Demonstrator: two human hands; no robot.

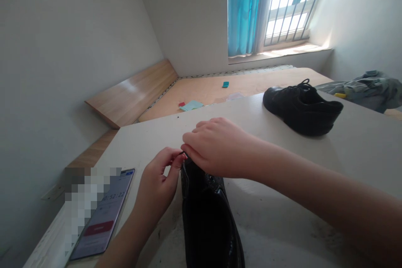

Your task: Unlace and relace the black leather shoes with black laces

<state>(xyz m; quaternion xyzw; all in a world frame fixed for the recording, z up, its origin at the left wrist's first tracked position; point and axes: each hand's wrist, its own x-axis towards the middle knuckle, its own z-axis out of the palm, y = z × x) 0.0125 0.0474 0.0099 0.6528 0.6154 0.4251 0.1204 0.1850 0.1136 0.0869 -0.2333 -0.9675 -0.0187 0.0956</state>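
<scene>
A white desk [266, 222] carries one black shoe [205, 222], toe pointing away, and a second shoe [301, 111] farther right. Over the near shoe's front curls the right hand [216, 146], fingertips hidden; its grip I cannot tell. The left hand [161, 173], near a phone [108, 213], pinches a thin lace [183, 152].
</scene>
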